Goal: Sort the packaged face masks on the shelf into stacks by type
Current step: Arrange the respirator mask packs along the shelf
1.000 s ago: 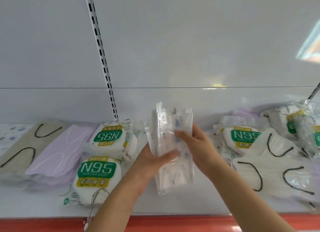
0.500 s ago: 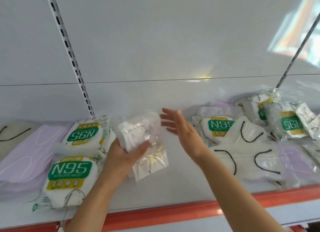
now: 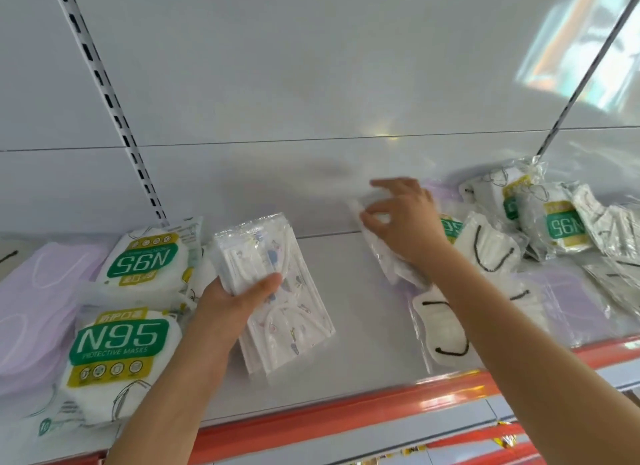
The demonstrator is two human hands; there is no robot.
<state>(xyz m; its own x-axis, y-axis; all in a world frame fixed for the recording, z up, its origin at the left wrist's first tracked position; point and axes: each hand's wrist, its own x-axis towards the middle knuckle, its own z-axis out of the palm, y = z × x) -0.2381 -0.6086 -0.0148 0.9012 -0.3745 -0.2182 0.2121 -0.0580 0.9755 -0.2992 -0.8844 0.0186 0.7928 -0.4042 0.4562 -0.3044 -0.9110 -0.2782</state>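
L hand (image 3: 228,305) grips printed packs (image 3: 294,326) at shelf (image 3: 367,312), thumb on top. R hand (image 3: 405,222) on clear pack (image 3: 384,256) by N95 pile (image 3: 561,222); blurred, grip can't tell.

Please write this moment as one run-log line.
left hand: grips printed mask packs | right hand: at clear pack, grip unclear | sorting: unfinished

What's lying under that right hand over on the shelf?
A clear packet of white masks lies under the right hand, blurred. The hand covers its upper part and part of a green N95 pack beyond; whether the fingers grip it is unclear.
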